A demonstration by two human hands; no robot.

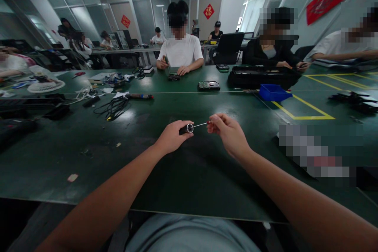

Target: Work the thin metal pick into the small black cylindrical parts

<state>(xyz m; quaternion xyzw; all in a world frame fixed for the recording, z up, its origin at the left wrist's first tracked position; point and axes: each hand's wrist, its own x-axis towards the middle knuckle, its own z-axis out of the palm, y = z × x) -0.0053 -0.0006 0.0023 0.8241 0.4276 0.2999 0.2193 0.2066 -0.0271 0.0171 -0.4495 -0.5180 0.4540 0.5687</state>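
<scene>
Both forearms reach over the green table's [88,157] near edge: left hand [171,138] grips a small black cylinder [186,128], right hand [228,134] pinches a thin metal pin [200,125] at its open end, seemingly mid-insertion; steady alignment needed.

Left hand [173,138] grips a dark cylinder [187,128]; right hand [228,134] pinches a thin rod [200,125] at its end.

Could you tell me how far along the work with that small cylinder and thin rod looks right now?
In hand: the left hand grips a small dark cylinder, and the right hand pinches a thin metal rod whose tip meets its open end. Whether the rod is going in or coming out cannot be told.
</scene>
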